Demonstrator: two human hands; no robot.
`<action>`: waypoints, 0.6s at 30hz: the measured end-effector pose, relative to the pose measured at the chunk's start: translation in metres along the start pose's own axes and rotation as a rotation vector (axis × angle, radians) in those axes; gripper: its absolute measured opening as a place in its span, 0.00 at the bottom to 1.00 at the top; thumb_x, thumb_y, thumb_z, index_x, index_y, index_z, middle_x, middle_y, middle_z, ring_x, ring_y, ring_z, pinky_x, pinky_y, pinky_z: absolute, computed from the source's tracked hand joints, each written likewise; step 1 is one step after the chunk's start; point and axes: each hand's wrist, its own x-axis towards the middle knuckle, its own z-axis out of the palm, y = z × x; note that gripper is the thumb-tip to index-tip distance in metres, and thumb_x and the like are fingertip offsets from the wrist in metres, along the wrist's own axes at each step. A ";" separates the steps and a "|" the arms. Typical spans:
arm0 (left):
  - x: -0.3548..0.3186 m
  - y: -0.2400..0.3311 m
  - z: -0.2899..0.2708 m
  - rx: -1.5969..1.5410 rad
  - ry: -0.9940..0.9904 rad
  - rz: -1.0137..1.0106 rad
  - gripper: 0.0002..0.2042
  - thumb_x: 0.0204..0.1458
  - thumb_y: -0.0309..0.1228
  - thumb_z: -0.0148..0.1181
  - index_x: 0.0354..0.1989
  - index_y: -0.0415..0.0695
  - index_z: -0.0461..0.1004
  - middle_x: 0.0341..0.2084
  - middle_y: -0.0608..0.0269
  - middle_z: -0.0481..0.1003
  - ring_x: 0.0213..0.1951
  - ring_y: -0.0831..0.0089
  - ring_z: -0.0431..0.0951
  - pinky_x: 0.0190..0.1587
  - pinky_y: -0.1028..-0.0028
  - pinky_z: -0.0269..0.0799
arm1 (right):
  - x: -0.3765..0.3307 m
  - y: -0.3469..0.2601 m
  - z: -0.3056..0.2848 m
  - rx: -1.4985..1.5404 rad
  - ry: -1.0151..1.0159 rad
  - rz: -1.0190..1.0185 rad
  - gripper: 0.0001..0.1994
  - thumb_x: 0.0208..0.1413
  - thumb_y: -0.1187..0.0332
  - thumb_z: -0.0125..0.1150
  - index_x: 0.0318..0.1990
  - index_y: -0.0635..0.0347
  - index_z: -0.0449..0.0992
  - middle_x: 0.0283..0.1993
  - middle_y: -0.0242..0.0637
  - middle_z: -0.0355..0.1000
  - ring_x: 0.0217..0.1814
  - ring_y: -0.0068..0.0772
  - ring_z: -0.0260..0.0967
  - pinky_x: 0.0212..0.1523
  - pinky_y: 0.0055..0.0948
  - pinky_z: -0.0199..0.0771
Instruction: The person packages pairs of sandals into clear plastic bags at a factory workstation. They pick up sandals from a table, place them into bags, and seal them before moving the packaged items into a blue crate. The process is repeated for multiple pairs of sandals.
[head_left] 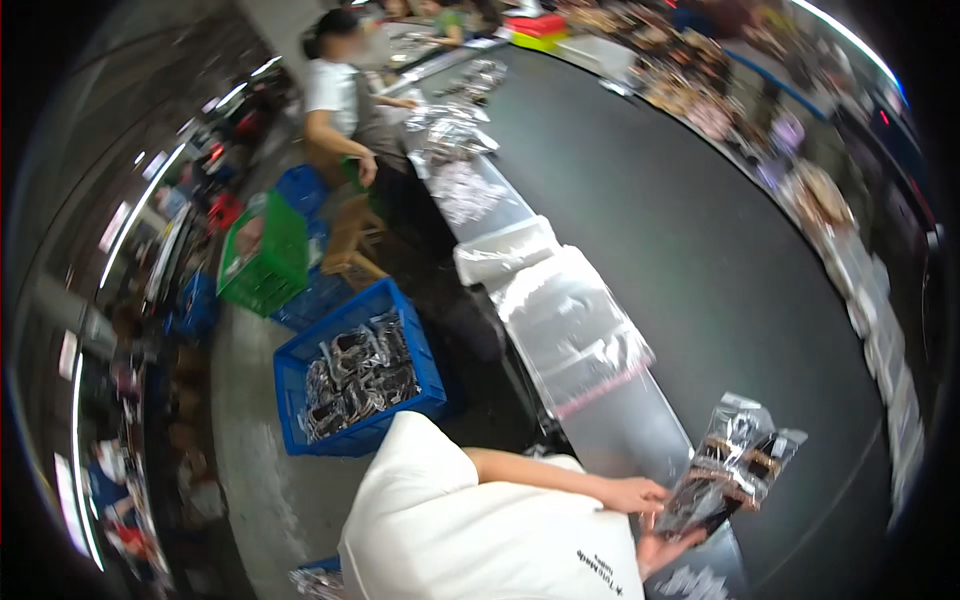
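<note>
A clear plastic bag (pixel 735 462) with dark and tan strapped items inside, which look like sandals, is tilted up over the belt edge at the lower right. My right hand (pixel 668 550) is closed around its lower end, fingers partly hidden by the bag. At the bag's near edge is my left hand (pixel 635 495), its fingers bent and touching the plastic; whether they pinch it is too small to tell. Flat clear bags (pixel 575 315) lie stacked on the side ledge beyond my left hand. Small white pieces (pixel 690 583) lie below my right hand.
A dark conveyor belt (pixel 640 190) runs away along my right. On the floor stand a blue crate (pixel 283 400) of bagged items and a green crate (pixel 262 262). Beside a wooden stool (pixel 350 240), a co-worker (pixel 340 110) stands at the ledge. Goods line the belt's far side.
</note>
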 end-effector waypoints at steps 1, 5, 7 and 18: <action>0.005 0.002 0.008 0.137 -0.076 0.058 0.21 0.55 0.36 0.48 0.55 0.39 0.60 0.33 0.58 0.75 0.37 0.71 0.75 0.42 0.71 0.70 | -0.001 -0.008 -0.001 0.155 0.173 -0.062 0.28 0.52 0.48 0.50 0.59 0.47 0.58 0.62 0.35 0.55 0.60 0.41 0.54 0.54 0.48 0.59; 0.005 0.008 0.000 0.178 -0.068 -0.047 0.24 0.54 0.41 0.51 0.57 0.44 0.59 0.47 0.58 0.69 0.48 0.67 0.69 0.50 0.67 0.64 | -0.023 -0.050 -0.016 -0.039 0.363 -0.317 0.15 0.54 0.55 0.52 0.46 0.49 0.71 0.50 0.28 0.69 0.50 0.30 0.65 0.51 0.39 0.64; 0.008 -0.010 -0.011 0.130 0.068 -0.131 0.18 0.56 0.34 0.48 0.54 0.44 0.62 0.44 0.61 0.70 0.45 0.73 0.70 0.49 0.72 0.64 | -0.054 -0.098 -0.037 -0.029 0.465 -0.609 0.14 0.54 0.55 0.53 0.43 0.49 0.73 0.47 0.23 0.71 0.50 0.24 0.64 0.52 0.33 0.63; -0.050 -0.065 -0.061 0.138 0.248 -0.360 0.11 0.56 0.28 0.47 0.46 0.38 0.65 0.35 0.58 0.73 0.39 0.75 0.73 0.43 0.77 0.68 | -0.214 -0.381 -0.141 -0.946 2.835 -0.671 0.33 0.31 0.42 0.68 0.42 0.58 0.73 0.49 0.38 0.68 0.52 0.40 0.63 0.50 0.37 0.66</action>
